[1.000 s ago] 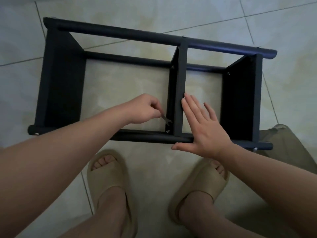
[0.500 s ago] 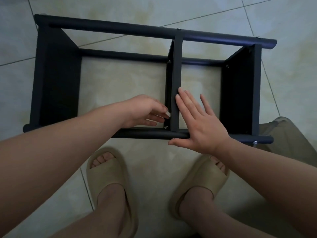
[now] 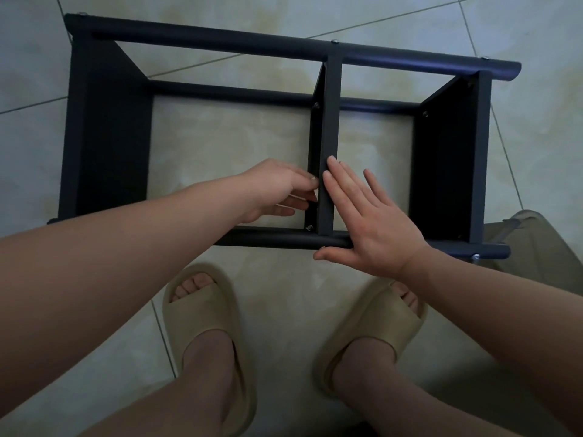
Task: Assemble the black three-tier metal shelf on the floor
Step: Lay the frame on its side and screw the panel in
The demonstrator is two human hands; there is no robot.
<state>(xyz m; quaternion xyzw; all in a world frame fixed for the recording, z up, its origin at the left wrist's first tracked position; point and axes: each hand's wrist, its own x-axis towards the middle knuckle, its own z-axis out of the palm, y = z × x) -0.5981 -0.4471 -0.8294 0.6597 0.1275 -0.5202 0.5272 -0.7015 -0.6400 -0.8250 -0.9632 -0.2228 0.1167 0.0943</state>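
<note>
The black metal shelf lies on its side on the tiled floor, its three tiers standing as upright panels between long tubes. My left hand is inside the frame, left of the middle tier. Its thumb and curled fingers close together against that panel, just above a bolt by the near tube. The small wrench held a second ago is hidden by the fingers. My right hand lies flat with straight fingers on the middle tier's edge and the near tube.
My two feet in beige sandals stand just in front of the near tube. A khaki cloth item lies at the shelf's right end. Pale tiled floor surrounds the frame.
My left hand has swung up along the middle tier from the bolt, and the wrench tip has gone out of sight. My right hand stays flat in the same place.
</note>
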